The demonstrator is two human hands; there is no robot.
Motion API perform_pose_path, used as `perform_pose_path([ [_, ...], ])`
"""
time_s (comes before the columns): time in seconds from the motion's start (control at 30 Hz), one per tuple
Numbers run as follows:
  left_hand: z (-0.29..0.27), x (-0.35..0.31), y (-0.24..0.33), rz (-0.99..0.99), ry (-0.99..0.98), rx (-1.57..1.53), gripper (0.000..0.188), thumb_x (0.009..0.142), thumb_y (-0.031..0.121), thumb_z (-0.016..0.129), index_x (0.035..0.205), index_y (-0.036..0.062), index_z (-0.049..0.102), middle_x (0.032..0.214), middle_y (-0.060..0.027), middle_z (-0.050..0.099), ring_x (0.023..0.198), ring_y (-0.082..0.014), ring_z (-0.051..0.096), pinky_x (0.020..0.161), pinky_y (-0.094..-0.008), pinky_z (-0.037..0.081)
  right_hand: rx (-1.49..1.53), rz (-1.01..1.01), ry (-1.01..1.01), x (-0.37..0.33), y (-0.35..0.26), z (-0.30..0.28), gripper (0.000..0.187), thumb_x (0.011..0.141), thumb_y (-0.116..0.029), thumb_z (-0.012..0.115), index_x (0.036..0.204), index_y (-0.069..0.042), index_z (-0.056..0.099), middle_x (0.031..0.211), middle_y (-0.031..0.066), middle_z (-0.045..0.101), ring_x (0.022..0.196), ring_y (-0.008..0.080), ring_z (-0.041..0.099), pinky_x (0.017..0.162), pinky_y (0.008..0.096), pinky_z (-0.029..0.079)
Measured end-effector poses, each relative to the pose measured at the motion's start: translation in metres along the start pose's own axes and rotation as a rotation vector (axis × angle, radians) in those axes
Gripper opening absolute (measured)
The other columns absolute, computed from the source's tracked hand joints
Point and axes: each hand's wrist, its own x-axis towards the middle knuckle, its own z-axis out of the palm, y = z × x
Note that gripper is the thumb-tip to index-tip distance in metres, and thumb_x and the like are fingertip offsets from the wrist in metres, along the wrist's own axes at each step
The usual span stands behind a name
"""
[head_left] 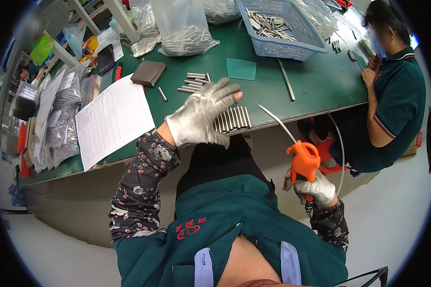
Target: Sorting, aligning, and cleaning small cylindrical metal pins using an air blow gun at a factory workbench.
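A row of shiny metal pins [235, 118] lies side by side along the table's near edge. Over its left end my left hand [202, 114], in a grey-white glove with a bare fingertip, is spread open; whether the palm touches the pins I cannot tell. My right hand [323, 189], gloved too, is closed around the handle of an orange air blow gun [305, 161]. Its long thin nozzle [277, 119] points up and left toward the row, its tip apart from the pins. Just beyond my left hand, several loose pins [190, 88] lie scattered, with a single pin [163, 94] farther left.
On the green table [266, 103] are a printed sheet [115, 119], a dark block [148, 73], a teal sheet [241, 69] and a metal strip [287, 81]. Behind stand a blue basket [287, 49] of pins and a filled plastic bag [187, 40]. A co-worker [400, 100] sits at right.
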Motion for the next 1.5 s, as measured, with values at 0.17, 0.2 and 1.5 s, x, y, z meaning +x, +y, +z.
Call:
perform_pose_path([
  [0.17, 0.016, 0.006, 0.011, -0.039, -0.35, 0.139, 0.103, 0.055, 0.055, 0.077, 0.139, 0.0102, 0.037, 0.143, -0.0119, 0.038, 0.135, -0.0316, 0.03, 0.111, -0.0518, 0.023, -0.188, 0.155, 0.046, -0.004, -0.005, 0.01, 0.028, 0.073, -0.016, 0.061, 0.099, -0.006, 0.06, 0.077, 0.0023, 0.06, 0.046, 0.0075, 0.049, 0.043, 0.0218, 0.042],
  [0.2, 0.016, 0.005, 0.008, -0.024, -0.339, 0.15, 0.1, 0.057, 0.054, 0.076, 0.138, 0.0102, 0.038, 0.143, -0.0104, 0.038, 0.135, -0.0306, 0.031, 0.112, -0.0517, 0.022, -0.179, 0.169, 0.062, -0.003, -0.004, 0.01, 0.027, 0.072, -0.017, 0.062, 0.097, -0.006, 0.06, 0.075, 0.0014, 0.059, 0.045, 0.0073, 0.048, 0.042, 0.0214, 0.041],
  [1.5, 0.007, 0.002, 0.009, -0.042, -0.252, 0.068, 0.105, 0.055, 0.05, 0.079, 0.139, 0.006, 0.035, 0.142, -0.0149, 0.037, 0.134, -0.0344, 0.031, 0.112, -0.0495, 0.021, -0.278, 0.121, -0.082, 0.014, 0.004, 0.02, 0.03, 0.073, -0.016, 0.063, 0.101, -0.005, 0.061, 0.081, 0.0002, 0.061, 0.064, 0.008, 0.053, 0.058, 0.0228, 0.045],
])
